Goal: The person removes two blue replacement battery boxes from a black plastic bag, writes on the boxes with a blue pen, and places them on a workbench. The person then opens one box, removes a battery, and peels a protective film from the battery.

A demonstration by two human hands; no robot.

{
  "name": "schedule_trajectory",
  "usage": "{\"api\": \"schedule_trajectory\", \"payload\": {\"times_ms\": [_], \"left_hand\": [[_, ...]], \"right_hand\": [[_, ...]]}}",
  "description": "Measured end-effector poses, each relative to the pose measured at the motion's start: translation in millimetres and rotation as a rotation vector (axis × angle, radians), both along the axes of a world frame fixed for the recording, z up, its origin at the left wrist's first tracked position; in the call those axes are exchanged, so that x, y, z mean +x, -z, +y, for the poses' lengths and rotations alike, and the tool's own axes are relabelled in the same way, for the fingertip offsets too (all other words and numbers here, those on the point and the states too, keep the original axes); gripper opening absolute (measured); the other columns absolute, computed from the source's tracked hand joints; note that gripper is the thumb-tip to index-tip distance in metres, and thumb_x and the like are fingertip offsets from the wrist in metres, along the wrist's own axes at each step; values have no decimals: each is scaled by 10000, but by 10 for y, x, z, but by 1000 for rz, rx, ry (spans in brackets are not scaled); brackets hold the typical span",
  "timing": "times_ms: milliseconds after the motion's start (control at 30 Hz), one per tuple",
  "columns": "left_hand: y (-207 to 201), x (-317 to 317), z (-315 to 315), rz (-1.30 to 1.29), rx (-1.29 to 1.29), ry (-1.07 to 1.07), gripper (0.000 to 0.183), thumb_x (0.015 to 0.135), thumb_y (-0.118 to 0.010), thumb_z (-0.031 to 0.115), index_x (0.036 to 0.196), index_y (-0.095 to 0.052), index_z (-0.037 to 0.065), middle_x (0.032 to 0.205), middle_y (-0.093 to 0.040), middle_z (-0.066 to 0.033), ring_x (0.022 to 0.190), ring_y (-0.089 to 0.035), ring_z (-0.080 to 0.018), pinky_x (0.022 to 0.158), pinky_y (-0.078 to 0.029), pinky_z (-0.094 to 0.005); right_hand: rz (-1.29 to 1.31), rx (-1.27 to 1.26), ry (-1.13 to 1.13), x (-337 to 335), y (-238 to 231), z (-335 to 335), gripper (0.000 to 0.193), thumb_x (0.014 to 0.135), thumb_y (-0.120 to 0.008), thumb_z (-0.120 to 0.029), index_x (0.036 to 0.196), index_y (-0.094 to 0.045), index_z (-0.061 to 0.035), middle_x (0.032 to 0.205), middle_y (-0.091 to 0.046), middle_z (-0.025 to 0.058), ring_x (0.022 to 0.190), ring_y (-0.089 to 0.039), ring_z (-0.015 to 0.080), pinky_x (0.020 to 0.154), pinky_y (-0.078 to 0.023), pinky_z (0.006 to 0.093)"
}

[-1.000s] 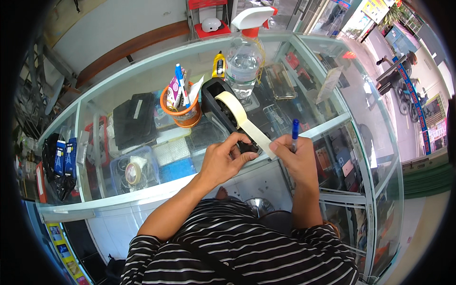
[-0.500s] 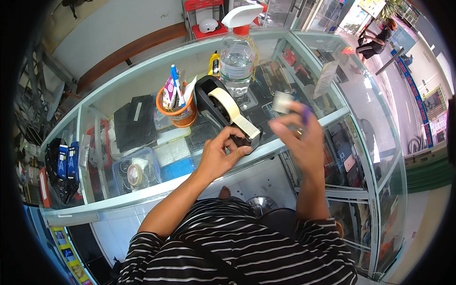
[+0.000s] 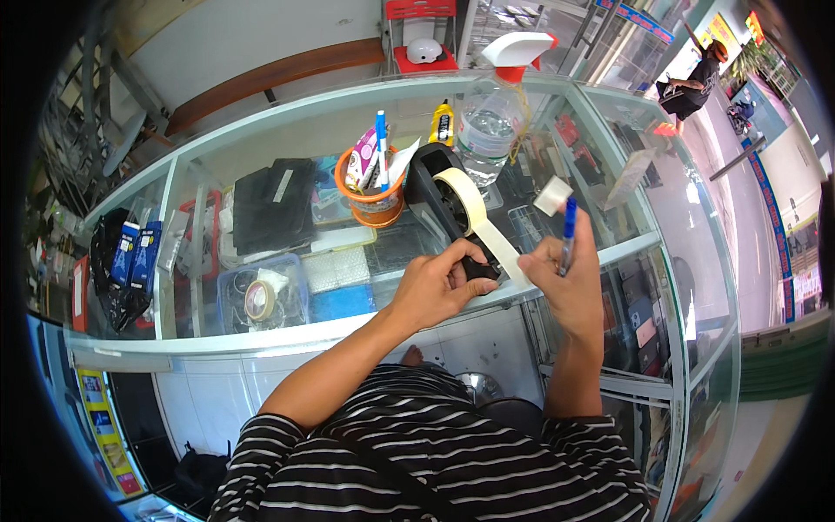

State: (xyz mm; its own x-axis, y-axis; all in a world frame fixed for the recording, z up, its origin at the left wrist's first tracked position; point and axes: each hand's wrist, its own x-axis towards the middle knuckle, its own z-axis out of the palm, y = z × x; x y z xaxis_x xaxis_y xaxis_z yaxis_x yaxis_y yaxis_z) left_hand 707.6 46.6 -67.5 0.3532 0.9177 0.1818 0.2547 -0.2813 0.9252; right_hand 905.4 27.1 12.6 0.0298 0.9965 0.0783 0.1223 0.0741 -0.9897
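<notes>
Masking tape point(image 3: 500, 248) drawn from black dispenser point(image 3: 439, 196) on glass counter point(image 3: 261, 335), strip stretched toward right hand point(image 3: 565, 283). Left hand point(image 3: 435, 287) curled over dispenser's front end, fingers pressed around it. Right hand pinching strip's free end, blue pen point(image 3: 567, 235) tucked upright among fingers. Orange pen cup point(image 3: 372, 198) and spray bottle point(image 3: 491, 122) just behind dispenser.

The tape dispenser point(image 3: 439, 196) stands on the glass counter point(image 3: 261, 139), between pen cup point(image 3: 371, 196) and spray bottle point(image 3: 489, 130).
</notes>
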Motion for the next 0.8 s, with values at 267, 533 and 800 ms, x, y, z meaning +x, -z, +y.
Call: {"api": "schedule_trajectory", "payload": {"times_ms": [267, 533, 800], "left_hand": [[60, 76, 31, -83, 29, -10, 397, 823, -841, 259, 1095, -592, 113, 609, -606, -32, 531, -590, -110, 501, -435, -301], [-38, -235, -100, -130, -3, 105, 556, 920, -714, 211, 1405, -455, 125, 720, -693, -116, 621, -683, -302, 604, -528, -404], [-394, -2341, -424, 28, 86, 32, 291, 917, -732, 243, 1149, -689, 72, 878, -741, -105, 777, -732, -241, 699, -575, -353]], "right_hand": [[387, 9, 164, -197, 676, -320, 783, 889, -644, 51, 1550, -249, -90, 743, -469, -38, 611, -423, 32, 515, -336, 206], [325, 237, 367, 328, 806, -525, 728, 934, -647, -47, 1567, -293, -106, 1207, -584, 125, 699, -507, 58, 466, -360, 163], [84, 377, 142, -573, 632, -554, 837, 914, -688, -123, 1588, -204, -8, 832, -500, 5, 772, -461, 85, 688, -374, 213]]}}
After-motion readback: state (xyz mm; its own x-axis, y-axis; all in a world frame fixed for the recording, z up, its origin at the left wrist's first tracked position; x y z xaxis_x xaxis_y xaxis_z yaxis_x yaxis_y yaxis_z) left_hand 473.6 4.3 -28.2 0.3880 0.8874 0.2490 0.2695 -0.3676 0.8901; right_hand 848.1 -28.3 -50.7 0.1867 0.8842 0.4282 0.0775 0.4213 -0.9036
